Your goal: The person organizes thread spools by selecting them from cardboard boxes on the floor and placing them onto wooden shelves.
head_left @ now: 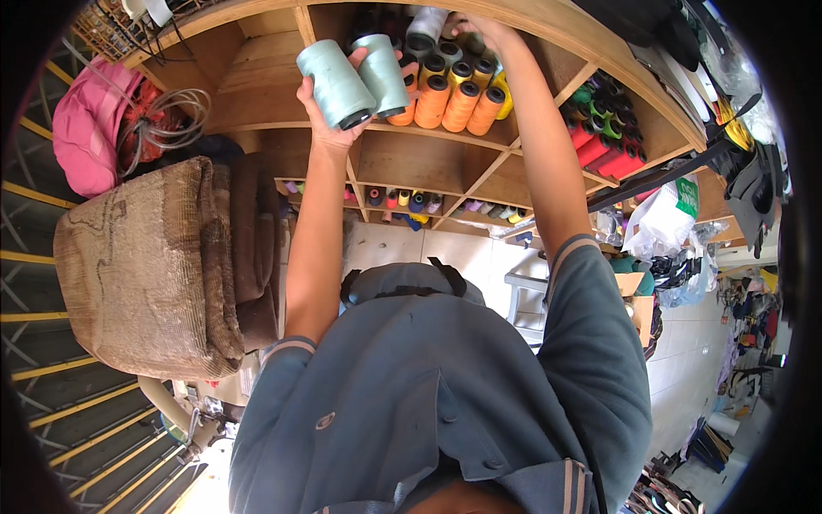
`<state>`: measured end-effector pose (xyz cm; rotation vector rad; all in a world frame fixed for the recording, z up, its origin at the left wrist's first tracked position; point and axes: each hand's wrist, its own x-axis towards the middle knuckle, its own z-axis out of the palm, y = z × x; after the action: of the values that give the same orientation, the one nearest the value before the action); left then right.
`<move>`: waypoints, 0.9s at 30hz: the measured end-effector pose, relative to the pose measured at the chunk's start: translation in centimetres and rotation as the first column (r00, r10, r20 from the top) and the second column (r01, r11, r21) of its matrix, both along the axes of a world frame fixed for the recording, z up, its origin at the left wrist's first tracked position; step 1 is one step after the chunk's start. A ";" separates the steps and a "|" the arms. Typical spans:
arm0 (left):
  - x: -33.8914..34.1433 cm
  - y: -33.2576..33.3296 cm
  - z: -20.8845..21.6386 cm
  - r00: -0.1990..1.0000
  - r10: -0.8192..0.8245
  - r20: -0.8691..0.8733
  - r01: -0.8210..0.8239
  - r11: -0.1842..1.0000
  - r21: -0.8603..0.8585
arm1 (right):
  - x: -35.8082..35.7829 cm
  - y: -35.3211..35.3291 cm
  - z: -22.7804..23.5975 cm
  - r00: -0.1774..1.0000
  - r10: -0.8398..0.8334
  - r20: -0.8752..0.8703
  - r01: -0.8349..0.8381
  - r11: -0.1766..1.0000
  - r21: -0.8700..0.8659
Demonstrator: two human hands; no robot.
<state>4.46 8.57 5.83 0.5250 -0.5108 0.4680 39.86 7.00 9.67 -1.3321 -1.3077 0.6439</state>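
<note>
My left hand (321,111) is closed around two pale mint thread cones, one (336,84) nearer the thumb and the other (382,77) beside it. Both are tilted, with their dark bases facing down toward me. My right hand (481,30) reaches into the same shelf compartment, its fingers bent beside a grey thread cone (426,27). The shelf's top edge and the cones partly hide those fingertips, so their hold is unclear. Below it stand rows of orange thread cones (460,106), with yellow ones (503,90) at the right end.
The wooden shelf (428,163) has many compartments. Red and green thread cones (606,141) fill the one at right, and small spools (417,201) line a lower row. A folded brown cloth (141,274) and a pink bag (94,128) are at left. A white plastic bag (664,218) hangs at right.
</note>
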 end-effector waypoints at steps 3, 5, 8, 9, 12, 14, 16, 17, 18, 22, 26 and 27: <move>-2.1 0.7 -0.8 0.997 0.002 0.077 0.006 0.994 -0.105 | -5.4 5.2 0.2 0.941 -0.320 0.112 0.307 0.944 0.121; -2.3 0.8 -0.5 0.999 0.044 0.020 -0.041 0.991 -0.130 | -6.4 7.2 0.5 0.874 -0.434 0.221 0.401 0.898 0.180; -2.3 0.4 -0.1 0.982 0.147 -0.118 -0.165 0.973 -0.159 | -7.3 9.5 0.2 0.770 -0.532 0.352 0.476 0.847 0.237; -2.3 0.2 0.0 0.967 0.187 -0.173 -0.215 0.963 -0.164 | -7.4 10.1 0.1 0.742 -0.550 0.384 0.494 0.835 0.242; -2.8 0.3 -0.1 0.956 0.222 -0.194 -0.253 0.955 -0.154 | -8.2 12.0 -0.3 0.675 -0.574 0.465 0.518 0.816 0.255; -3.4 0.4 -0.4 0.946 0.243 -0.215 -0.275 0.952 -0.134 | -8.7 13.1 -0.5 0.638 -0.583 0.503 0.530 0.806 0.263; -3.9 0.2 -0.5 0.949 0.238 -0.206 -0.269 0.953 -0.137 | -9.0 14.0 -1.0 0.606 -0.586 0.538 0.542 0.799 0.261; -4.2 0.0 -0.5 0.950 0.235 -0.204 -0.266 0.954 -0.141 | -9.2 14.3 -1.4 0.595 -0.587 0.549 0.548 0.796 0.258; -4.4 0.0 -0.5 0.933 0.268 -0.241 -0.300 0.948 -0.107 | -9.1 14.8 -1.4 0.581 -0.586 0.565 0.552 0.794 0.255; -5.0 -0.2 -0.4 0.927 0.272 -0.258 -0.302 0.950 -0.083 | -9.6 16.0 -2.3 0.543 -0.579 0.608 0.560 0.789 0.252; -4.9 -0.5 -0.6 0.923 0.280 -0.264 -0.304 0.951 -0.054 | -10.1 16.7 -2.6 0.525 -0.577 0.626 0.565 0.786 0.250; -5.0 -0.8 -0.6 0.915 0.291 -0.279 -0.318 0.946 -0.056 | -10.2 16.9 -2.6 0.520 -0.575 0.631 0.565 0.786 0.250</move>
<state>-0.56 7.79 5.21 0.5637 -0.1421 0.7063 29.64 23.89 7.04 -1.9665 -1.2834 -0.3895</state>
